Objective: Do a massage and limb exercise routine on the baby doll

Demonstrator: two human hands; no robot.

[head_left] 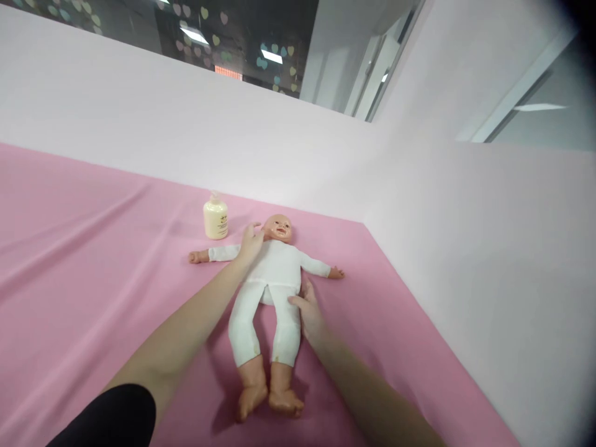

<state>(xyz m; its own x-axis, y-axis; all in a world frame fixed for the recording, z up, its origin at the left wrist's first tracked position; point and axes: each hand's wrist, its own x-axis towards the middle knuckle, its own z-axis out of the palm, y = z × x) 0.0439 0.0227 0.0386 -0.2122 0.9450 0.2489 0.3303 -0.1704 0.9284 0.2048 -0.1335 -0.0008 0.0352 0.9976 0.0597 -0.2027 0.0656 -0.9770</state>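
Doll (278, 264) lies face-up on the pink sheet (139, 273) — left hand (252, 244) loosely spread at its shoulder, right hand (310, 311) cupped wide against its hip, probably to steady it. Pump bottle (215, 220) stands near one outstretched arm (223, 252) — likely for easy reach.

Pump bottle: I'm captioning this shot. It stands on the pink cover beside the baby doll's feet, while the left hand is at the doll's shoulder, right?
Not beside the feet: the head-camera view shows the pump bottle near the head of the baby doll. It does stand on the pink cover, with the left hand at the doll's shoulder.
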